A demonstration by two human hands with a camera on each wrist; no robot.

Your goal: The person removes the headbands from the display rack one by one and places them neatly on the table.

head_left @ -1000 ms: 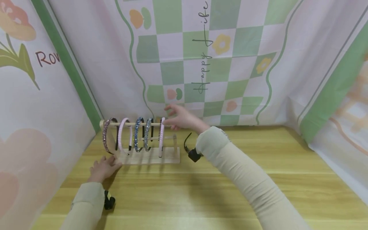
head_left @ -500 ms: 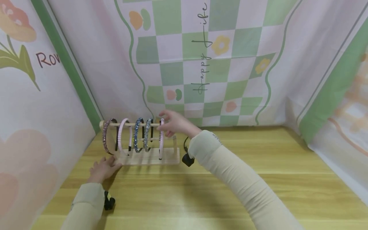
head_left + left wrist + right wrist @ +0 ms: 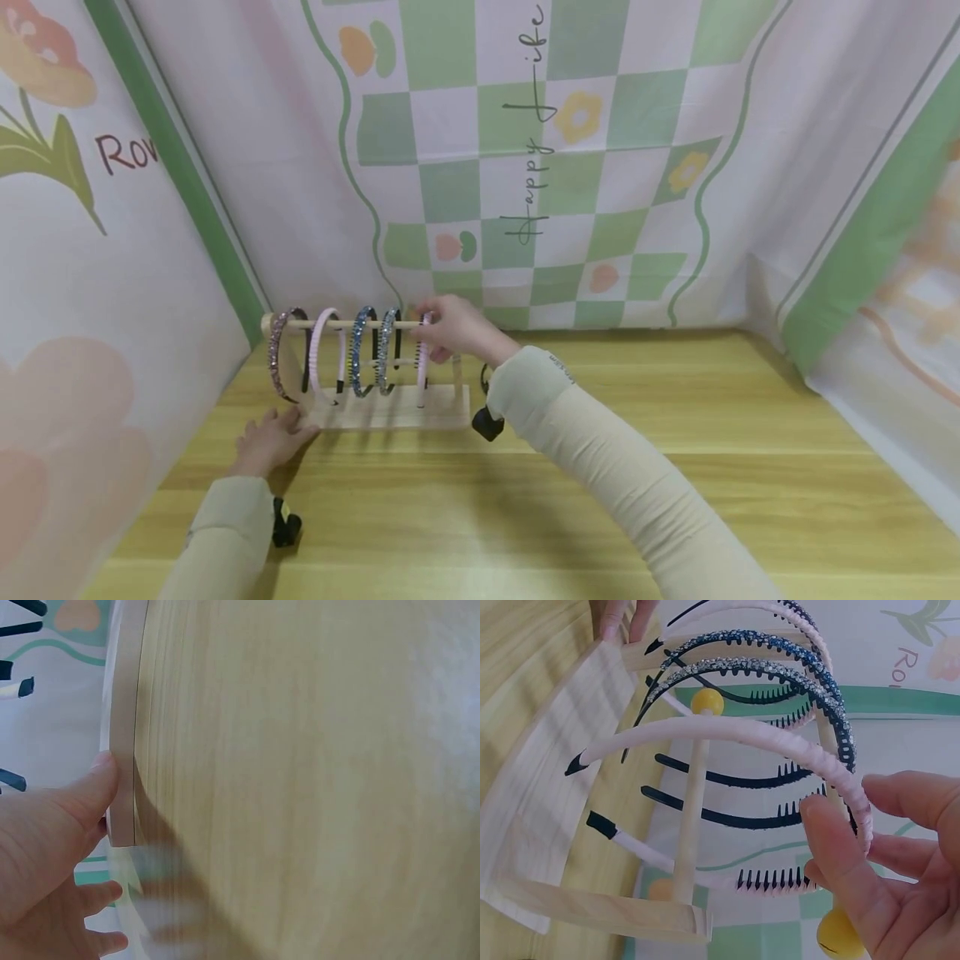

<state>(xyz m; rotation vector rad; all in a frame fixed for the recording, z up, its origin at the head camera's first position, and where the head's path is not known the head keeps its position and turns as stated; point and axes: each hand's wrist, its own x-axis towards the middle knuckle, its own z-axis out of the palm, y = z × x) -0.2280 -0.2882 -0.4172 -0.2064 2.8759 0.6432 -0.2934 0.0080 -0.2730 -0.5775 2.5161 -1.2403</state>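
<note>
A wooden headband stand holds several headbands on its upper rod. My right hand pinches the pale pink headband at the rod's right end; its thumb and fingers lie on either side of the band's top. To its left hang a silver glittery headband, a blue one, another pink one and a rosy sequined one. My left hand grips the base's front left corner, its thumb on the front edge and other fingers spread beyond.
Yellow balls cap the ends of the upper rod and the lower rod. The stand is on a wood-grain table, near a patterned cloth backdrop. Another cloth rises on the left.
My right hand has moved left and slightly down, and its fingers have closed round the rightmost pink headband, which has shifted slightly. The left hand stays at the base's corner.
</note>
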